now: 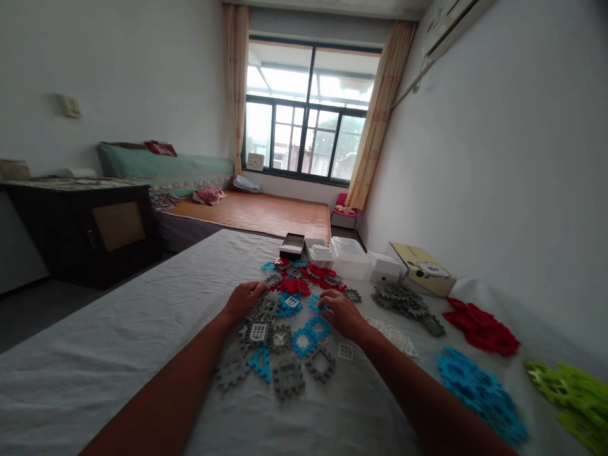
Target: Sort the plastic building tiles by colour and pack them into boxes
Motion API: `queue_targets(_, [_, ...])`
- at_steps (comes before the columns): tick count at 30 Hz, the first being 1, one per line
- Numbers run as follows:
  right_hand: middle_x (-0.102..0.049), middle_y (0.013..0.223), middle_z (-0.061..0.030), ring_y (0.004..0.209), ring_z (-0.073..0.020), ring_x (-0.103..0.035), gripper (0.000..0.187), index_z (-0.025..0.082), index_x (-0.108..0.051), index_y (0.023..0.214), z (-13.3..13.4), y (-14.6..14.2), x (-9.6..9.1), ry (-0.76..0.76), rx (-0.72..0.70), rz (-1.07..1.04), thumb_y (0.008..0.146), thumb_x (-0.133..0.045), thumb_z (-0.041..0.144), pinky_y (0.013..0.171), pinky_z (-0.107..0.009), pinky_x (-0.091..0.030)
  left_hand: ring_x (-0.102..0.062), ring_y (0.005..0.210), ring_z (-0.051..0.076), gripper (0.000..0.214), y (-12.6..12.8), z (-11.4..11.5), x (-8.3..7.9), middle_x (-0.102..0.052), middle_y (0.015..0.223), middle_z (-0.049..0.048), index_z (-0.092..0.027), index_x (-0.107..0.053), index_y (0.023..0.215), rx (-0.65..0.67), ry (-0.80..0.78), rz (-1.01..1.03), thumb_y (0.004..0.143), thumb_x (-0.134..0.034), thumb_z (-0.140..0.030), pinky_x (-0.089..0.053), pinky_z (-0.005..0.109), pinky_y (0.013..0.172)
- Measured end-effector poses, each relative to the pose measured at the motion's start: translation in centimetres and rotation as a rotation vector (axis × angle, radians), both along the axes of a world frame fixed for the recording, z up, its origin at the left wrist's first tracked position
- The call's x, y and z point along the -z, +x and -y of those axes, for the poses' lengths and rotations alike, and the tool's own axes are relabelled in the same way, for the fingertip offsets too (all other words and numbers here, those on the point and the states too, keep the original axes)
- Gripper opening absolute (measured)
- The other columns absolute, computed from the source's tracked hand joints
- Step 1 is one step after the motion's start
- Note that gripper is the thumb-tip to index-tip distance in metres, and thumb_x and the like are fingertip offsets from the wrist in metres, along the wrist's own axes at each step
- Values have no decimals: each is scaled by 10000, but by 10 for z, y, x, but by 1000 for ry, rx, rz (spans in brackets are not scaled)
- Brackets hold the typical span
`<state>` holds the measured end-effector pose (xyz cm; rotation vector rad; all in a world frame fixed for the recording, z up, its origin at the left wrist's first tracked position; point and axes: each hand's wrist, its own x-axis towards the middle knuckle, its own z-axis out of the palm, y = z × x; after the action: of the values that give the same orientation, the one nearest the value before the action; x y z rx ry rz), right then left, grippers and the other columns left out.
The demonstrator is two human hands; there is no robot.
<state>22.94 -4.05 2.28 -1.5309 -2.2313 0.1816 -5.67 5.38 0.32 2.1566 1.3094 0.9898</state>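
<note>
A mixed pile of toothed plastic interlocking building pieces lies on a white-sheeted surface. My left hand [244, 299] is at the pile's left side, fingers curled together beside the grey pieces [270, 305]; what they hold, if anything, is hidden. On the right, my right hand [338, 311] has its fingertips bent onto a small blue piece [314, 303]. Between the hands lie red pieces [295, 287] and a blue piece with a white window insert [291, 303]. Closer to me are joined blue pieces [303, 342], a blue triangular frame [260, 364] and grey squares [288, 378].
Sorted heaps lie at right: grey [401, 301], white window inserts [392, 335], red [482, 326], blue [479, 386] and lime green [572, 399]. Behind stand a black box [291, 244], clear plastic containers [349, 256], a white box [384, 268] and a yellow box [422, 269].
</note>
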Motion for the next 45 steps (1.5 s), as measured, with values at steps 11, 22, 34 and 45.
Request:
queue_targets(11, [-666,821,-27,737,-168,-606,202,223,-631,874,129,150,-46,-126,481,126,775,-525,364,666,-268,-428,-649,843,217,530,-2,-4,1,-742,871,39,-195,-715,854,8,-16,-50,827,-333,-562,-442,245,754])
queue_targets(22, [-702,898,-41,731,-186,-634,336,245,-651,927,176,176,-54,-148,573,18,834,-450,498,680,-299,-462,-657,829,218,518,3,0,-2,-741,847,28,-207,-720,834,-21,1,-105,820,-329,-547,-445,237,739])
queue_targets(34, [-643,1134,-54,1060,-211,-504,296,228,-636,1046,58,-14,-13,-33,-50,271,846,-462,97,882,-325,-389,-651,806,209,510,1,4,-3,-740,832,36,-199,-719,826,11,-22,-34,826,-334,-534,-448,243,725])
queue_targets(45, [-647,1044,-54,1013,-212,-530,118,214,-622,907,92,1,-28,21,55,209,807,-574,252,845,-322,-392,-654,803,204,520,1,3,-3,-741,829,28,-189,-724,835,17,-25,-34,828,-337,-536,-448,226,712])
